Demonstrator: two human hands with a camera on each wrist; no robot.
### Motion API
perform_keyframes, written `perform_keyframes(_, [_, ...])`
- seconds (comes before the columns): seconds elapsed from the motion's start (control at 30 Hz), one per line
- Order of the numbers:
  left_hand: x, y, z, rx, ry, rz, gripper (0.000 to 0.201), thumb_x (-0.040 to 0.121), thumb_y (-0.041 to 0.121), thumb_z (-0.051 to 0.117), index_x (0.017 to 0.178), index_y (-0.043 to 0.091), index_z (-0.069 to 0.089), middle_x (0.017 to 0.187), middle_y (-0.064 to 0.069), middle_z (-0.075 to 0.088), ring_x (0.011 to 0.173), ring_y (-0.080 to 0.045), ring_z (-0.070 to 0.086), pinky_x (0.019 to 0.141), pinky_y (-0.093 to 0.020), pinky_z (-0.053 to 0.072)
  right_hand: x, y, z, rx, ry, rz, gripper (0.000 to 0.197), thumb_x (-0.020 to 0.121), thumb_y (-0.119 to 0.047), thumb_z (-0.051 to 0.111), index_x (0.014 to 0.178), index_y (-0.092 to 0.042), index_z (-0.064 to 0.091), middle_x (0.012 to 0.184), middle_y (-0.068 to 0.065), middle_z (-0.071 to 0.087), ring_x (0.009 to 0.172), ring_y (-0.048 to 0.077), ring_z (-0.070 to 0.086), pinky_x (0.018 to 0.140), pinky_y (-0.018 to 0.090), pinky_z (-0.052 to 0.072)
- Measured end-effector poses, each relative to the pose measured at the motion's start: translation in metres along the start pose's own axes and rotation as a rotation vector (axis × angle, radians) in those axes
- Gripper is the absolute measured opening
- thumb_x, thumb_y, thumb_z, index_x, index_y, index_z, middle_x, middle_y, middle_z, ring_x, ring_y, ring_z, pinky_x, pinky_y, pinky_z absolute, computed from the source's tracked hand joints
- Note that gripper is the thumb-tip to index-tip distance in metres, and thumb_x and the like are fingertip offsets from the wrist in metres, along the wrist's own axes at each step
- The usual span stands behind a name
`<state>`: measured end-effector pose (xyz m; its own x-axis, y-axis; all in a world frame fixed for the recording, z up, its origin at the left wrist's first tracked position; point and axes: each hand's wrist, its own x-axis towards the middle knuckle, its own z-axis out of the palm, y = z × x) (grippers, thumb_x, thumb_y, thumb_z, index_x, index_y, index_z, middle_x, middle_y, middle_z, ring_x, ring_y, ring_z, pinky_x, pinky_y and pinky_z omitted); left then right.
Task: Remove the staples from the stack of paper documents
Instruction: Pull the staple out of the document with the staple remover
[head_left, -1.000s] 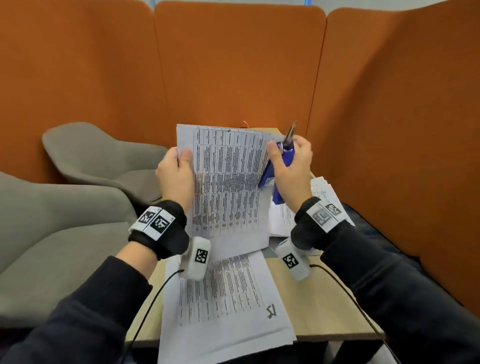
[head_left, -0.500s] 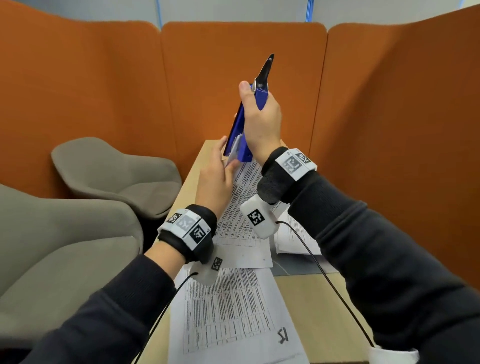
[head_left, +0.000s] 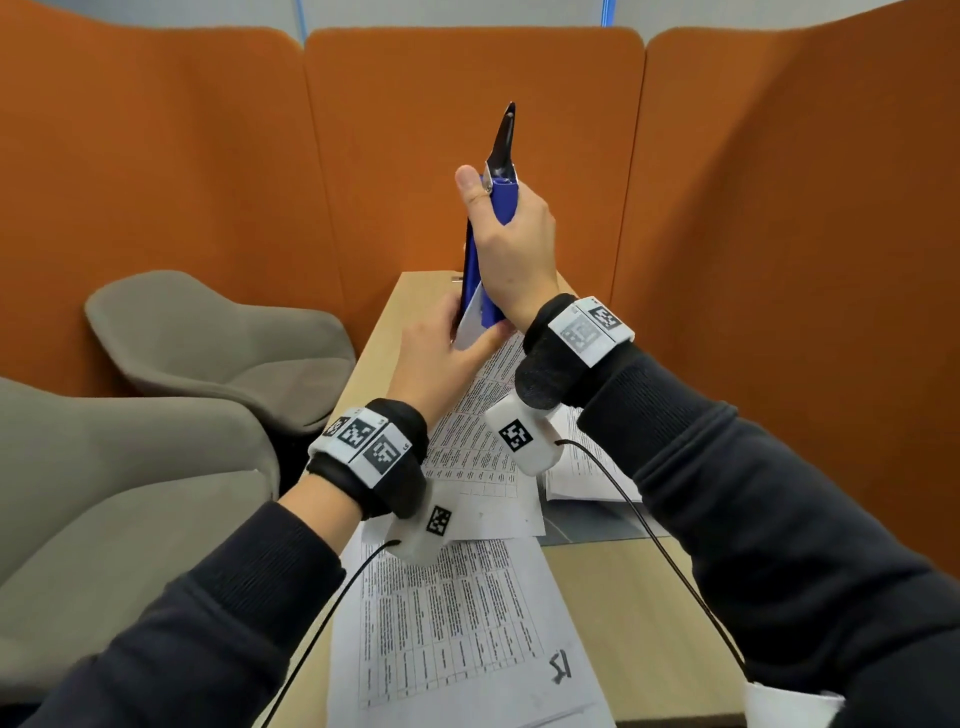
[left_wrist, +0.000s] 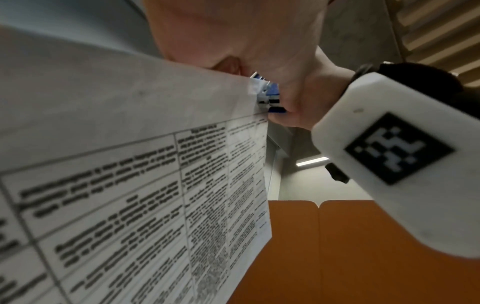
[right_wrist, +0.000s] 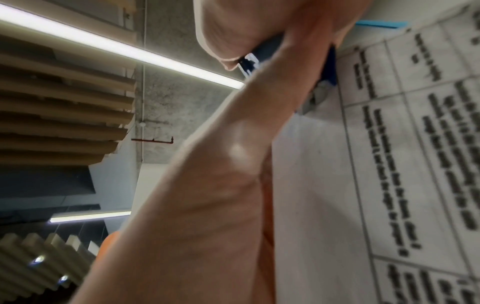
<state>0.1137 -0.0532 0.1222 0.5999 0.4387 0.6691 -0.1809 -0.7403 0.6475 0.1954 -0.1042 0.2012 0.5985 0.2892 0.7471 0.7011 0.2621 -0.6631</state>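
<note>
Fingers (head_left: 530, 208) of the right hand (head_left: 511, 249) curl round a blue stapler (head_left: 501, 200), held upright with its dark metal tip at twelve o'clock and the thumb near its top. At seven o'clock from it, the left hand (head_left: 441, 358) pinches the stapler's lower end together with a paper edge. Printed sheets (head_left: 457, 613) lie on the desk (head_left: 623, 597) below both wrists; grey chairs (head_left: 218, 338) stand at nine o'clock.

Left wrist view: a printed page (left_wrist: 155, 195) fills the frame, the left hand's thumb behind its top edge, blue stapler parts at one o'clock.

Right wrist view: the right hand's thumb runs diagonally, the page at three o'clock; all blurred.
</note>
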Motion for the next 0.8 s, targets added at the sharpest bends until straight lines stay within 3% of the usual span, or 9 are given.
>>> perform_keyframes(0.1, [0.001,0.001,0.003,0.008,0.044,0.006,0.023,0.083,0.043,0.069,0.079,0.027,0.053,0.067,0.006,0.055,0.06,0.003,0.047,0.053,-0.016,0.035,0.0,0.003,-0.006,0.048,-0.051,0.04,0.039,0.096,-0.04,0.057,0.065,-0.023,0.04,0.057,-0.006,0.045,0.054,0.014,0.046,0.058,0.03,0.04])
perform_keyframes(0.17, [0.002,0.003,0.002,0.032,0.065,0.013,0.034,0.084,0.034,0.071,0.069,0.034,0.041,0.059,0.013,0.042,0.053,0.007,0.042,0.05,-0.01,0.031,-0.003,0.01,-0.011,0.038,-0.166,0.093,0.035,0.092,-0.046,0.061,0.072,-0.02,0.048,0.065,0.006,0.058,0.06,0.02,0.057,0.064,0.037,0.048])
perform_keyframes(0.2, [0.004,0.003,0.001,0.027,0.078,0.015,0.035,0.084,0.032,0.071,0.068,0.034,0.04,0.058,0.013,0.042,0.052,0.007,0.043,0.05,-0.01,0.031,-0.006,0.016,-0.013,0.016,-0.222,0.124,0.035,0.09,-0.047,0.063,0.073,-0.02,0.049,0.066,0.006,0.06,0.06,0.019,0.058,0.062,0.033,0.049])
perform_keyframes(0.3, [0.011,0.005,0.001,0.033,0.102,0.032,0.028,0.084,0.033,0.071,0.067,0.024,0.05,0.056,0.01,0.045,0.05,0.0,0.042,0.048,-0.014,0.03,-0.011,0.027,-0.022,-0.092,-0.3,0.161,0.04,0.09,-0.043,0.066,0.062,-0.023,0.045,0.057,-0.011,0.048,0.049,0.002,0.045,0.051,0.01,0.034])
perform_keyframes(0.37, [0.015,0.006,0.005,0.047,0.102,0.035,0.029,0.084,0.033,0.07,0.067,0.019,0.051,0.056,0.009,0.045,0.05,-0.001,0.041,0.048,-0.015,0.03,-0.009,0.03,-0.024,-0.09,-0.301,0.171,0.041,0.092,-0.041,0.063,0.06,-0.024,0.044,0.057,-0.012,0.046,0.048,0.002,0.044,0.049,0.009,0.033])
perform_keyframes(0.47, [0.019,0.01,0.011,0.054,0.132,0.043,0.035,0.085,0.03,0.07,0.063,0.024,0.044,0.054,0.009,0.041,0.05,0.0,0.04,0.048,-0.014,0.029,-0.003,0.031,-0.024,-0.023,-0.243,0.193,0.044,0.093,-0.04,0.063,0.058,-0.023,0.041,0.054,-0.012,0.043,0.05,0.007,0.043,0.055,0.02,0.036])
perform_keyframes(0.67, [0.022,0.012,0.018,0.075,0.104,0.03,0.027,0.084,0.029,0.07,0.068,0.022,0.05,0.058,0.01,0.047,0.052,0.001,0.043,0.049,-0.012,0.033,0.0,0.047,-0.021,0.133,-0.183,0.272,0.037,0.084,-0.039,0.07,0.057,-0.026,0.049,0.052,-0.014,0.047,0.055,0.014,0.049,0.062,0.032,0.043])
perform_keyframes(0.73, [0.025,0.016,0.011,0.052,-0.056,-0.009,0.018,0.086,0.031,0.068,0.091,0.015,0.06,0.077,0.007,0.06,0.062,0.005,0.05,0.055,-0.009,0.038,0.002,0.049,-0.023,0.141,-0.135,0.301,0.035,0.085,-0.038,0.07,0.059,-0.025,0.051,0.053,-0.013,0.048,0.055,0.015,0.049,0.062,0.032,0.044])
perform_keyframes(0.8, [0.028,0.014,-0.001,0.16,-0.311,-0.067,0.03,0.088,0.026,0.066,0.115,0.018,0.054,0.098,0.005,0.063,0.082,-0.001,0.058,0.061,-0.007,0.041,0.007,0.051,-0.031,0.22,-0.032,0.374,0.031,0.088,-0.037,0.068,0.064,-0.023,0.054,0.055,-0.01,0.05,0.056,0.014,0.05,0.063,0.032,0.044])
